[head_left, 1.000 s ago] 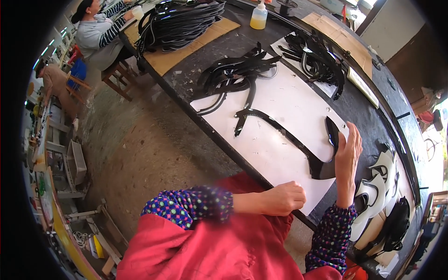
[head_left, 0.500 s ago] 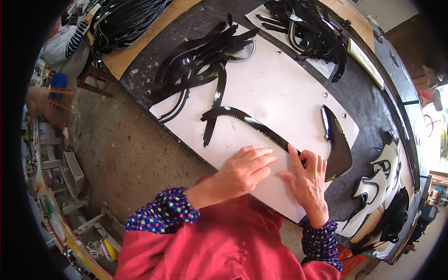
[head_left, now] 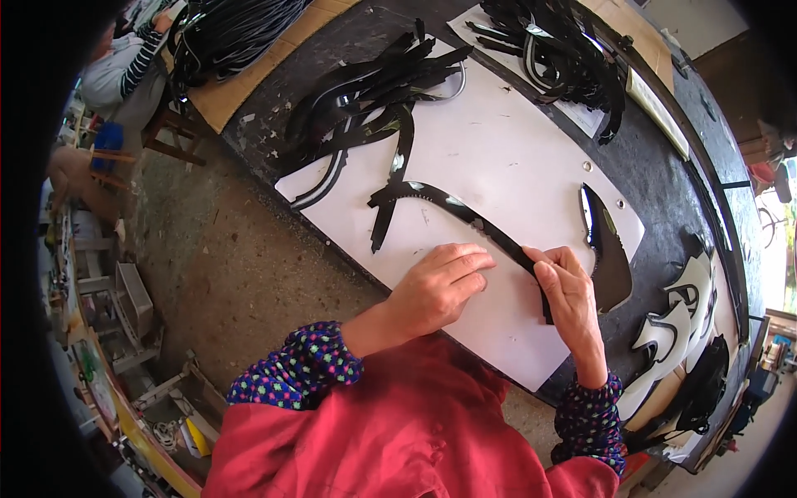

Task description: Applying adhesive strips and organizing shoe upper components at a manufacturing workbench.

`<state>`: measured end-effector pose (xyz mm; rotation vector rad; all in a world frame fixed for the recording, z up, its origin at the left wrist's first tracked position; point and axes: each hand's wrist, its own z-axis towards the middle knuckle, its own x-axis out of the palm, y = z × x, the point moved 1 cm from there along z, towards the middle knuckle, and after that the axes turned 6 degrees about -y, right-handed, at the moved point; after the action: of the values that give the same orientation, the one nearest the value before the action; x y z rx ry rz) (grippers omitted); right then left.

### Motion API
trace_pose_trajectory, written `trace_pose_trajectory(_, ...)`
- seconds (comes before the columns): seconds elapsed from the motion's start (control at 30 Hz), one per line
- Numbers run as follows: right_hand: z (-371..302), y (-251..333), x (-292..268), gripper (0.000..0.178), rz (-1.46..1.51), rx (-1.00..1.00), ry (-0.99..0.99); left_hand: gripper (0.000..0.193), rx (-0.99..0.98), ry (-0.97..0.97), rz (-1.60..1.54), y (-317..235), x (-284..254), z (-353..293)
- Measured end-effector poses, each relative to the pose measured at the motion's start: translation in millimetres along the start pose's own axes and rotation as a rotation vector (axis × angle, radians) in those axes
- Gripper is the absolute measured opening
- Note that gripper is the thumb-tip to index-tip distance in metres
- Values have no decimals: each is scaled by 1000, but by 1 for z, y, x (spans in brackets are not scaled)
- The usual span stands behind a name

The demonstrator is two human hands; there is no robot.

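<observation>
A long curved black strip (head_left: 501,239) with a notched edge lies across the white board (head_left: 490,158). My right hand (head_left: 573,286) is closed on the strip near its lower end, thumb and fingers pinching it; the tip shows just below the fingers. To the left, my left hand (head_left: 444,286) hovers at the board's near edge, apart from the strip. Its fingers are bent and pressed together, and whatever may be in them is hidden. Beyond my right hand rests a dark, broad curved piece (head_left: 613,270) with a jagged edge. The strip's far end meets another black strip (head_left: 400,153).
Heaps of black strips (head_left: 357,108) lie at the board's far left and on a sheet (head_left: 560,62) farther back. White curved pieces (head_left: 660,336) sit at right on the dark table (head_left: 656,199). A person (head_left: 116,75) is at the far left, beside a stool (head_left: 170,137).
My right hand has turned and shifted slightly right, going from extended fingers to a pinch on the strip. The strip's lower end now shows. My left hand stays almost in place.
</observation>
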<state>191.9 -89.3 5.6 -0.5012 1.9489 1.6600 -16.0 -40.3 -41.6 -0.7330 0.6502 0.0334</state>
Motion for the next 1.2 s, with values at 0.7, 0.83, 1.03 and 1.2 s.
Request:
trace_pose_trajectory(0.7, 77, -15, 29, 33, 336, -184, -327, 15, -94, -124, -155, 6, -4, 0)
trace_pose_trajectory(0.83, 30, -13, -12, 17, 22, -219, -600, 15, -59, -116, -111, 1, -6, 5)
trace_pose_trajectory(1.03, -38, -17, 7, 37, -394, -364, -350, 9, 192, -75, 53, -12, -2, 18)
trace_pose_trajectory(1.2, -50, -27, 25, 47, -564, -330, -277, 8, 206, 71, 83, -1, 1, 18)
